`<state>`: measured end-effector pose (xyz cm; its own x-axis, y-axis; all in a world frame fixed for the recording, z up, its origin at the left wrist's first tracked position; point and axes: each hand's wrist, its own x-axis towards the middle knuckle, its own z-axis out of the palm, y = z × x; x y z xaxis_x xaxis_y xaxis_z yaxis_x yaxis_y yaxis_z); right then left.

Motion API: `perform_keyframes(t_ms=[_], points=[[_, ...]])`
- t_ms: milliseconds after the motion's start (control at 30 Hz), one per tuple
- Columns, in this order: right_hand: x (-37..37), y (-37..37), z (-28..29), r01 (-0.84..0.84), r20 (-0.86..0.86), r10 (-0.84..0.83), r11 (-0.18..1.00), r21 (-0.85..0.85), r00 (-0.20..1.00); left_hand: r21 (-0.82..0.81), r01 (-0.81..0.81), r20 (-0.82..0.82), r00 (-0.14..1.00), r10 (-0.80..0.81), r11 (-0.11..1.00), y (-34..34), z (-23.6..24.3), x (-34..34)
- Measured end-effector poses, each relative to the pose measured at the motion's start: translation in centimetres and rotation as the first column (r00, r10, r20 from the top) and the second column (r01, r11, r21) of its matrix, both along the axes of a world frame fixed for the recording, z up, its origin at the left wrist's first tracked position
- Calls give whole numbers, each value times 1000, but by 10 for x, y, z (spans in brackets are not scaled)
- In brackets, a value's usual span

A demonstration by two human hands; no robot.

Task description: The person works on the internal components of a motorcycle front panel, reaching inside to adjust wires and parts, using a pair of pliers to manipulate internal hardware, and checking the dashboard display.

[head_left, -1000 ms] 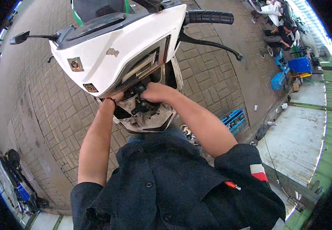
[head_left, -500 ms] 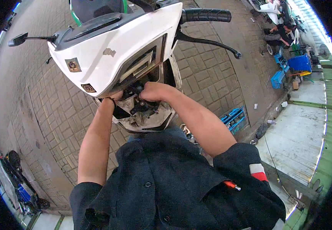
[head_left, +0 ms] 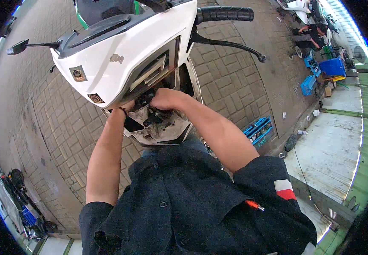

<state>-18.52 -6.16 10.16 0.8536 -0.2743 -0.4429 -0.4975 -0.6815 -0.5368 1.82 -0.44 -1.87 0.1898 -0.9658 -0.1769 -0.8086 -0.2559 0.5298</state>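
A white motor scooter's front body stands before me, its lower front opened up so that dark parts show inside. My right hand reaches into this opening from the right. Its fingers are curled inward, and their tips and whatever they grip are lost among the dark parts. My left hand is tucked beneath the lower edge of the white panel, beside the same parts. Only its back near the wrist shows, with a dark band; its fingers are hidden.
The scooter's right handlebar grip and brake lever stick out to the right. A blue tool tray lies on the brick paving at my right. Farther off, a person crouches near blue boxes and another white scooter.
My right hand has shifted slightly left inside the opening. The scooter front appears a little farther left and higher in view. My left hand stays under the panel.
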Motion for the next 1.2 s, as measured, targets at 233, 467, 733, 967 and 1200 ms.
perform_keyframes(t_ms=[233,467,733,967,1200], points=[[-2,4,-21,-115,50,125,977,-179,991,20,50,-79,996,-49,999,-5,49,-22],[0,11,-11,18,41,-14,995,-93,999,101,80,-21,997,-78,992,-3,46,-14],[-14,13,30,468,-109,-456,839,279,883,180,-48,-87,994,65,982,-3,94,-36],[-9,21,28,472,-133,-468,882,-5,874,69,-73,46,996,70,995,1,42,-14],[-42,17,34,199,88,-186,750,-630,979,-13,63,121,991,-61,998,12,12,-11]])
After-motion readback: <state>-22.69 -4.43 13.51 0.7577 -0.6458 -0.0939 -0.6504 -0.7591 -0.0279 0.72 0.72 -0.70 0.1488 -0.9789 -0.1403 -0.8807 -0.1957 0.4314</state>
